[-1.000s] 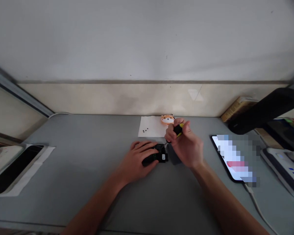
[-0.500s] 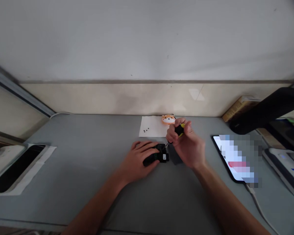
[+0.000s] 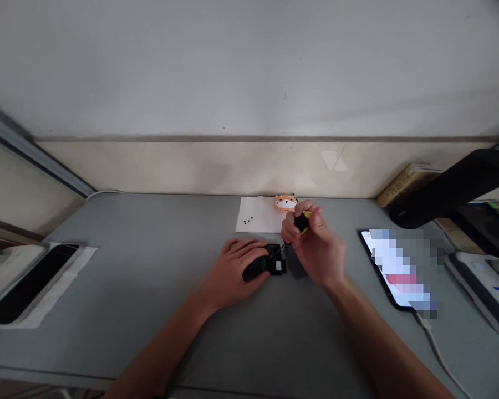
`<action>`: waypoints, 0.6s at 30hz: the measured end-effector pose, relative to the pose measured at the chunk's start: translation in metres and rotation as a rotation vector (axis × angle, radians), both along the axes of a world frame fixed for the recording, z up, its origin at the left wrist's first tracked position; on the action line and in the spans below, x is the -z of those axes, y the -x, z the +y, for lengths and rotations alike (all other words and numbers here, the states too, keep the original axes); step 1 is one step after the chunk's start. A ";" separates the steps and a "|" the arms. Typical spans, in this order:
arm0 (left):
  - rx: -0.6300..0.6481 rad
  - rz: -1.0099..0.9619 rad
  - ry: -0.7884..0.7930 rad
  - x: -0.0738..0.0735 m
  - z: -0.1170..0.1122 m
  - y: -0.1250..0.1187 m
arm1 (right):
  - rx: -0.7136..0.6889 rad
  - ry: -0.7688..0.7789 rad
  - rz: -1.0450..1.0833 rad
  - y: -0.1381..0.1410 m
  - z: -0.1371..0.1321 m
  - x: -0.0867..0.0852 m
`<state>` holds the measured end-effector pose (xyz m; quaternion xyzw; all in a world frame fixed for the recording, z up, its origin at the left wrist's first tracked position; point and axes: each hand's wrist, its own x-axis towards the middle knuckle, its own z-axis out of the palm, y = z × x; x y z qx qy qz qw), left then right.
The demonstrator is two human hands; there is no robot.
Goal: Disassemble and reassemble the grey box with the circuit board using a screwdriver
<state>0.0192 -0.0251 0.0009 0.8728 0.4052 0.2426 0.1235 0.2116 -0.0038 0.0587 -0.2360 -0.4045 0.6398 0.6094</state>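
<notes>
A small black device with a green part and a white label lies on the grey desk. My left hand rests over its left side, fingers laid on it, pressing it down. My right hand is closed round a black and yellow screwdriver, held upright with its thin shaft pointing down at the device's right end. Behind them a white paper sheet carries several tiny black screws.
An orange animal figure stands at the paper's far right corner. A lit phone with a cable lies to the right, beside a black lamp arm, a book and a power strip. A dark tray on white paper sits far left.
My right hand has shifted slightly on the screwdriver handle, as in turning it. My left hand and the device have stayed put.
</notes>
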 end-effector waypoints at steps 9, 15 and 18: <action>0.000 0.007 0.013 -0.002 -0.001 0.000 | -0.012 -0.020 0.018 0.001 -0.004 -0.001; -0.005 0.027 0.033 -0.001 0.000 0.000 | -0.020 -0.012 -0.012 0.005 -0.006 -0.003; -0.002 0.024 0.032 -0.001 0.000 0.001 | -0.024 -0.004 -0.020 0.005 -0.005 -0.004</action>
